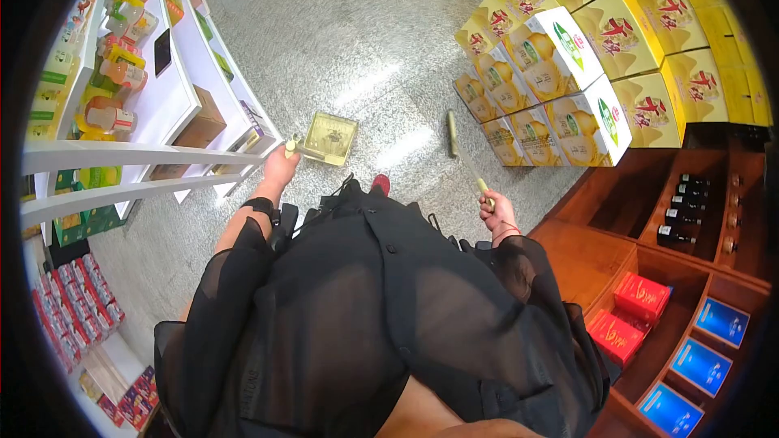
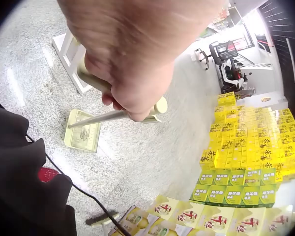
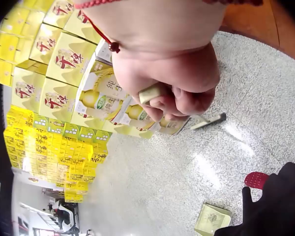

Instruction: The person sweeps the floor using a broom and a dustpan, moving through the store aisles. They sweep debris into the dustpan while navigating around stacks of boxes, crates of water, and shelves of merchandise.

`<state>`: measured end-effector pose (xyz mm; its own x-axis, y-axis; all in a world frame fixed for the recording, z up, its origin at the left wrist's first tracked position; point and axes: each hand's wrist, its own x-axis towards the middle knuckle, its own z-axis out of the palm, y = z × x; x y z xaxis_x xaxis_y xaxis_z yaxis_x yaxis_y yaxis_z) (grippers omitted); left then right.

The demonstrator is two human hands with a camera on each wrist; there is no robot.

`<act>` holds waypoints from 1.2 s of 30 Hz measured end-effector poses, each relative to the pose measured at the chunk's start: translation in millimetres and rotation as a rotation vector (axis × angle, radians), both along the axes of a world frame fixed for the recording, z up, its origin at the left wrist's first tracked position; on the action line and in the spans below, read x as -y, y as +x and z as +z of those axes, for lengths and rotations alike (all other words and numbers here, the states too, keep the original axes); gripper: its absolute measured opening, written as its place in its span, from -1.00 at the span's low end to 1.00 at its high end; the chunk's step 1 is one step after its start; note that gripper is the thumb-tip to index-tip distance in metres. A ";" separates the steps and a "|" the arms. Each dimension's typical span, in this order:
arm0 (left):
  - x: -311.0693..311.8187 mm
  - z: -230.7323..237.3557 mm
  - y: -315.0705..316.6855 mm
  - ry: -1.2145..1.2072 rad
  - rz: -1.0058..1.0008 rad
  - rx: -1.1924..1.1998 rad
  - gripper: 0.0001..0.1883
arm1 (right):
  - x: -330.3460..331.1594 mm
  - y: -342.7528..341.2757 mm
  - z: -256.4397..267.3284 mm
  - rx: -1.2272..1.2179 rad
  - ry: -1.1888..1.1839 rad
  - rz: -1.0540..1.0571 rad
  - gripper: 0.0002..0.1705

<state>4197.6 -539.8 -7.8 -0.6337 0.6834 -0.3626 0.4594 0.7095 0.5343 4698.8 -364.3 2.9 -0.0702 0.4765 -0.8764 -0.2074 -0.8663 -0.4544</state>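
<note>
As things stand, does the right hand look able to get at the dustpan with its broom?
Probably yes: the right hand grips the broom, and only floor shows between its head and the dustpan, which the left hand holds by the handle.

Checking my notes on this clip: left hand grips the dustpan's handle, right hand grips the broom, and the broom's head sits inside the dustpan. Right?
Not the last part: the head view shows the broom's head apart from the dustpan, nearer the stacked boxes. The rest stands.
</note>
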 end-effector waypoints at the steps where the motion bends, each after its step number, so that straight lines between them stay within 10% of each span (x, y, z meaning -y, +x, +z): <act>1: -6.0 2.5 4.0 -0.007 0.004 -0.025 -0.64 | -9.0 0.0 -5.5 -0.002 -0.005 0.009 -0.70; 14: -42.1 -12.2 -0.4 -0.040 0.077 0.025 -0.61 | -38.1 -66.4 -1.9 0.068 0.066 0.485 -0.92; 22: -64.0 -7.9 12.8 -0.083 0.007 0.011 -0.60 | -58.1 -103.0 26.8 -0.006 0.082 0.818 -0.71; 36: -103.0 11.9 -33.6 -0.054 0.066 -0.030 -0.63 | -158.3 -103.5 61.3 -0.193 0.048 0.717 -0.38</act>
<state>4164.1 -436.8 4.1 -0.6876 0.6198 -0.3782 0.4261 0.7662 0.4810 4595.3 -206.0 64.2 -0.5291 0.2929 -0.7964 0.3218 -0.7992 -0.5077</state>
